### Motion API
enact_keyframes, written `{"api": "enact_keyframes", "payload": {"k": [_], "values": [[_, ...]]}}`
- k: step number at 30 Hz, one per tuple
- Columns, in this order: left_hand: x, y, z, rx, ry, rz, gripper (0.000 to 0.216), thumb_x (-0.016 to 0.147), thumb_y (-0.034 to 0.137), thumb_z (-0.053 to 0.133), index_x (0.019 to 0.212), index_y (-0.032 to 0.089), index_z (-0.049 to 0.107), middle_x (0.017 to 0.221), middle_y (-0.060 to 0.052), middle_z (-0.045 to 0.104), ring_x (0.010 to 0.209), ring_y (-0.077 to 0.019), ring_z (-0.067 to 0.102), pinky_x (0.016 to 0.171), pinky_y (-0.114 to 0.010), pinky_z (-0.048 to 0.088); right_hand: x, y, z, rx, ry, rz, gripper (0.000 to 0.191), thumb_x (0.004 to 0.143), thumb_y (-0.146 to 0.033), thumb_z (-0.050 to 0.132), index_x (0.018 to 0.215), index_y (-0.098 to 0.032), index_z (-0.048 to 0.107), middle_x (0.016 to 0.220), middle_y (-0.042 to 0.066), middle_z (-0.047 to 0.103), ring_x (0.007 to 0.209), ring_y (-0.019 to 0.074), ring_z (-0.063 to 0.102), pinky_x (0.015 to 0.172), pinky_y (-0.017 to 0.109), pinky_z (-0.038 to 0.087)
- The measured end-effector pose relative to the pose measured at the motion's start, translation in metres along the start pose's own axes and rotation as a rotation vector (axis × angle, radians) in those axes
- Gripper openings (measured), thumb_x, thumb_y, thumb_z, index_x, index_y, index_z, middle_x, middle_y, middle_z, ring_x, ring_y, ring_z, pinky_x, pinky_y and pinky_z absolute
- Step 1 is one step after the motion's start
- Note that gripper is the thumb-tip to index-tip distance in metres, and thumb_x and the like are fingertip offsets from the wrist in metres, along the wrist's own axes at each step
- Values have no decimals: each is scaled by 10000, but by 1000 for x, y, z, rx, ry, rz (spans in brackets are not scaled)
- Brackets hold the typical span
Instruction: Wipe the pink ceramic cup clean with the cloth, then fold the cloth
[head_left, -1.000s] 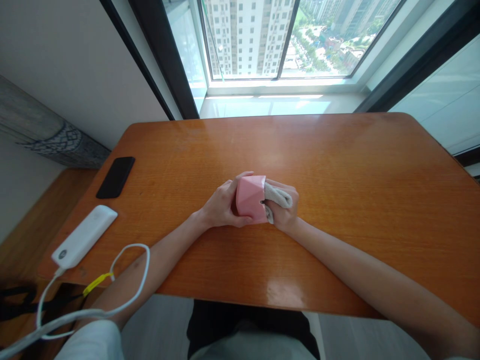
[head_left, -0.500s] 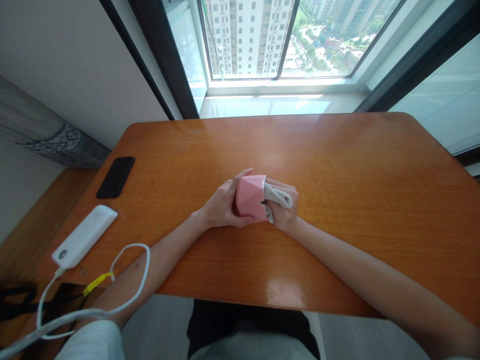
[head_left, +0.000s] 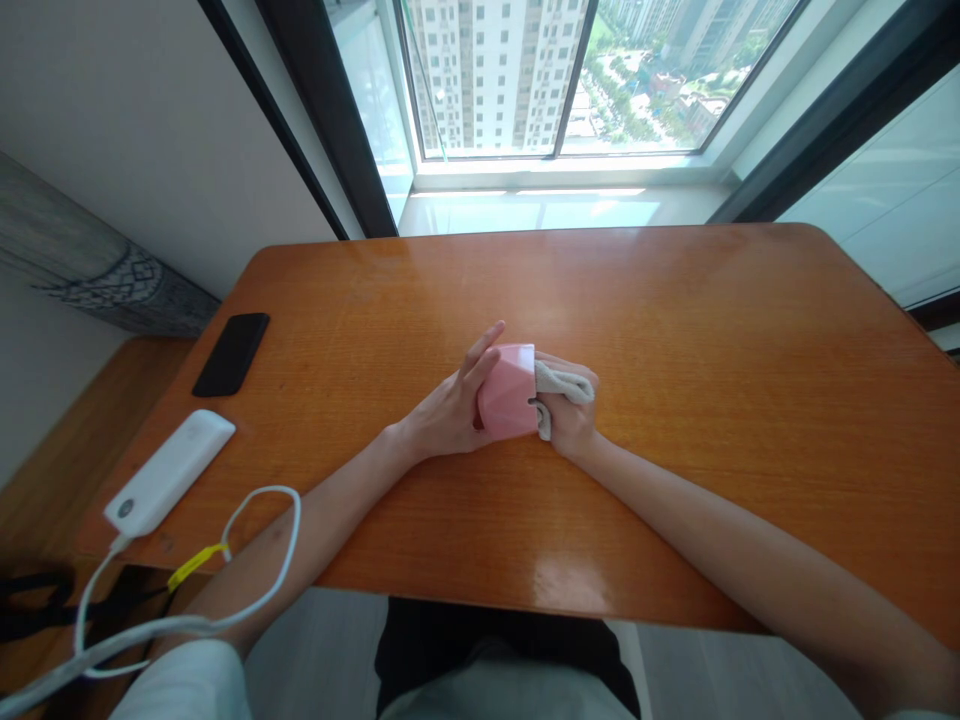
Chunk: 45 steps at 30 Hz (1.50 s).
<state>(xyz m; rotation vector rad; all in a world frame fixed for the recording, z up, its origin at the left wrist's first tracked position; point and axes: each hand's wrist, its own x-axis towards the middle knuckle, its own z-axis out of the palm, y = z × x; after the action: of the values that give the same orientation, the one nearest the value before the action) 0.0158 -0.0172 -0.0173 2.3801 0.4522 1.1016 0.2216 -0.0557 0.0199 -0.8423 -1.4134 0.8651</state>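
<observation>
A pink faceted cup lies on its side above the table, its mouth with a small dark notch in the rim turned to the right. My left hand grips it from the left, thumb below, with some fingers lifted away along the top. At the mouth, my right hand is closed on a light grey cloth. Part of the cloth sticks out in a folded loop and a short end hangs below. The right fingertips are hidden behind and inside the cup.
On the left side of the wooden table lie a black phone and a white power bank. A white cable with a yellow tag loops over my left forearm. Beyond the far edge is a window.
The cup and cloth have shifted slightly to the right and up. My left fingers have risen and spread, baring more of the cup's left end.
</observation>
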Motion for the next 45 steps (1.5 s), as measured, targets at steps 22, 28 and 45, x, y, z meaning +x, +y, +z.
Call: {"api": "enact_keyframes", "payload": {"k": [22, 28, 45], "values": [[-2, 0, -4, 174, 0, 238, 1341, 918, 124, 852, 1787, 533, -84, 1930, -75, -133, 1780, -438, 209, 1255, -721, 551, -7, 1, 1, 140, -9, -34, 467, 1012, -428, 718, 611, -236, 575, 645, -6, 567, 583, 162, 467, 570, 350, 372], [-1, -4, -9, 410, 12, 367, 1261, 952, 301, 899, 1746, 659, -14, 1939, 13, -72, 1786, -432, 178, 1248, -641, 591, -8, -2, 4, 223, -22, 189, 422, 950, -466, 759, 621, -238, 622, 654, 4, 574, 621, 172, 491, 579, 336, 425], [7, 8, -18, 560, 91, 534, 662, 884, 214, 941, 1453, 357, 634, 1889, -77, 269, 1741, -395, 341, 1216, -574, 650, -4, 4, 7, 281, 128, 388, 229, 739, -325, 755, 569, -242, 626, 592, -28, 518, 580, 143, 430, 535, 312, 374]]}}
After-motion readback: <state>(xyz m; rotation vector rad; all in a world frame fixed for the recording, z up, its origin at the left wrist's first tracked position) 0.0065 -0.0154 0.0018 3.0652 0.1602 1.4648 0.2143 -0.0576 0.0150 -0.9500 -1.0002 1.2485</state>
